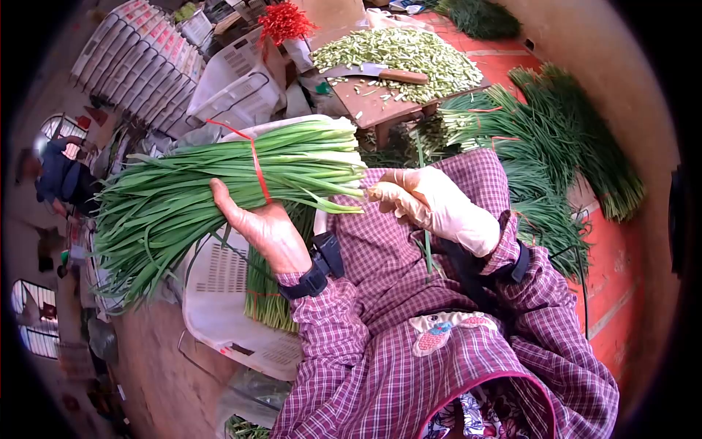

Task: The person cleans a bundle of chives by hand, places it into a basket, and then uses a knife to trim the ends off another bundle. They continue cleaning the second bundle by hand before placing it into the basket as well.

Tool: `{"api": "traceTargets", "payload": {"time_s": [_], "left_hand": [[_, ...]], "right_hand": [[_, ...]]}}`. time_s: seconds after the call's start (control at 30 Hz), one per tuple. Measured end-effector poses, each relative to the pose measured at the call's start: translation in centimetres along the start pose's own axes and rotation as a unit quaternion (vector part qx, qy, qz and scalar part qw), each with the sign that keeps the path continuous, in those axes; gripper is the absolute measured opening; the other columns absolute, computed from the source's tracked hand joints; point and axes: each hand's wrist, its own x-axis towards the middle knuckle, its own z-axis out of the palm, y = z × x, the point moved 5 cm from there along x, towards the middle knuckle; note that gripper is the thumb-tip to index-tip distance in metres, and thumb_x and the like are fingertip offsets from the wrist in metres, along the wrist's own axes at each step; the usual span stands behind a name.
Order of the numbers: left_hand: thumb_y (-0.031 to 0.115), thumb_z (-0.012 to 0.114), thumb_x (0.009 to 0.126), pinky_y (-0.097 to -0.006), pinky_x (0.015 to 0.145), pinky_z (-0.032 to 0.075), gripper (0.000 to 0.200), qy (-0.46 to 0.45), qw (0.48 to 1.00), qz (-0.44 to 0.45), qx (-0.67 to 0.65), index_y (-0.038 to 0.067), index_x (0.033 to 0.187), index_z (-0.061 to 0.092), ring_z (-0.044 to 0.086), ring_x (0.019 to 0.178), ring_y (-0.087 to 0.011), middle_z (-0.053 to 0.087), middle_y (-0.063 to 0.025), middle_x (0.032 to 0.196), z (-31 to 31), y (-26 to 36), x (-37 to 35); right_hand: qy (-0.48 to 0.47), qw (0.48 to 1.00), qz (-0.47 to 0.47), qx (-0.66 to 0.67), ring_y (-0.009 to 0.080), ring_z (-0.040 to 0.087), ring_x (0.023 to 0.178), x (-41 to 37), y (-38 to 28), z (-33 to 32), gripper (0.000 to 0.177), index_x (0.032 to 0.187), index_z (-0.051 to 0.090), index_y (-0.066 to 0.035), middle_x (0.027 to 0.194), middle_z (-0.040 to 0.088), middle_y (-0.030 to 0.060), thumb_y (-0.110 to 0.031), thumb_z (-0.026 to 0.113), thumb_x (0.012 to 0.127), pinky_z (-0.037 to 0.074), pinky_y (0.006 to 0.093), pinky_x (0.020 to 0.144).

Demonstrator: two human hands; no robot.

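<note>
A thick bunch of garlic chives (212,172), bound by a red tie (257,168), lies sideways across my bare left hand (267,230). That hand grips it from below, thumb up against the leaves. The pale cut ends point right, towards my right hand (439,208), which wears a whitish glove. Its fingers are curled together just off the cut ends. A single chive blade (427,252) shows above and below the glove in one line and seems held in it; the fingers partly hide this. Under the bunch, a white plastic basket (212,311) holds another tied bunch (267,293).
A low board (365,106) carries chopped pale stems (409,55) and a knife (395,74) with a wooden handle. More chive bunches (541,154) lie on the red floor at right. Stacked white crates (139,66) stand at upper left; a person (64,172) is further left.
</note>
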Motion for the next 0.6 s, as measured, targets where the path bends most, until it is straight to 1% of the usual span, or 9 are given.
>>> {"api": "traceTargets", "payload": {"time_s": [0.07,0.1,0.17,0.3,0.37,0.4,0.43,0.53,0.6], "left_hand": [[0.043,0.068,0.084,-0.0425,0.106,0.032,0.07,-0.005,1.0,0.007,0.005,0.007,0.137,0.042,0.043,0.123,-0.0206,0.046,-0.0054,0.136,0.3,0.4,-0.4],[0.043,0.067,0.084,-0.0418,0.106,0.032,0.069,-0.012,1.0,0.012,0.01,0.006,0.137,0.042,0.043,0.124,-0.0203,0.046,-0.0057,0.137,0.5,0.5,-0.6],[0.044,0.066,0.085,-0.0409,0.106,0.032,0.069,-0.02,0.999,0.023,0.019,0.006,0.137,0.042,0.042,0.124,-0.02,0.045,-0.0059,0.137,0.8,0.8,-1.0],[0.043,0.064,0.087,-0.0388,0.107,0.031,0.068,-0.036,0.998,0.039,0.039,0.004,0.138,0.041,0.042,0.124,-0.0193,0.044,-0.0062,0.138,1.6,1.0,-1.6],[0.043,0.064,0.087,-0.0391,0.107,0.031,0.068,-0.026,0.998,0.03,0.044,0.005,0.138,0.04,0.042,0.124,-0.0194,0.044,-0.0064,0.138,1.2,1.0,-1.4],[0.043,0.065,0.086,-0.0394,0.107,0.031,0.069,-0.015,0.999,0.02,0.049,0.005,0.139,0.04,0.042,0.125,-0.0194,0.044,-0.0065,0.139,0.9,1.0,-1.4],[0.043,0.065,0.086,-0.0394,0.107,0.031,0.069,-0.014,0.998,0.02,0.05,0.005,0.139,0.04,0.042,0.125,-0.0194,0.044,-0.0065,0.139,0.8,0.8,-1.7],[0.045,0.067,0.085,-0.0409,0.106,0.033,0.073,-0.007,0.999,0.016,0.037,0.007,0.141,0.039,0.041,0.125,-0.0202,0.042,-0.0073,0.14,0.8,0.1,-2.8],[0.046,0.067,0.085,-0.0411,0.106,0.033,0.074,0.0,0.999,0.007,0.039,0.007,0.141,0.038,0.041,0.126,-0.0204,0.042,-0.0069,0.141,1.2,0.0,-3.3]], "right_hand": [[-0.004,0.996,-0.089,-0.02,0.0048,0.049,0.06,1.5,-0.3,1.2,0.04,0.109,0.065,-0.003,0.077,0.061,0.0,-0.04,0.055,0.097,0.043,0.0214,0.054],[-0.039,0.996,-0.064,-0.048,0.0056,0.051,0.059,1.8,0.1,1.4,0.04,0.112,0.065,-0.003,0.075,0.061,0.0012,-0.039,0.056,0.096,0.044,0.0224,0.053],[-0.125,0.991,-0.022,0.035,0.0073,0.053,0.059,2.3,-0.4,2.6,0.041,0.108,0.065,-0.002,0.075,0.062,0.0016,-0.04,0.056,0.096,0.046,0.0232,0.054],[-0.14,0.983,0.097,0.071,0.016,0.061,0.059,3.5,0.6,4.2,0.041,0.092,0.066,-0.001,0.067,0.063,0.0087,-0.041,0.059,0.094,0.049,0.0321,0.056],[-0.075,0.992,-0.102,0.009,0.0173,0.059,0.056,4.3,0.6,4.5,0.038,0.089,0.067,-0.002,0.065,0.064,0.0078,-0.038,0.057,0.095,0.049,0.0322,0.055],[-0.047,0.979,-0.2,-0.008,0.0235,0.058,0.052,3.7,-0.2,4.2,0.039,0.081,0.067,-0.002,0.061,0.062,0.0106,-0.037,0.056,0.095,0.048,0.0346,0.052],[-0.047,0.979,-0.2,-0.007,0.0235,0.058,0.052,3.3,-0.1,3.9,0.039,0.081,0.067,-0.002,0.061,0.062,0.0106,-0.037,0.056,0.095,0.048,0.0346,0.052],[-0.019,0.969,-0.15,-0.194,0.0334,0.055,0.049,1.7,-0.1,2.1,0.04,0.071,0.064,-0.002,0.057,0.055,0.0167,-0.035,0.056,0.094,0.045,0.039,0.048],[-0.023,0.966,-0.126,-0.227,0.0268,0.057,0.048,-0.2,0.9,0.2,0.032,0.081,0.069,-0.003,0.058,0.059,0.0125,-0.03,0.058,0.094,0.046,0.0361,0.048]]}}
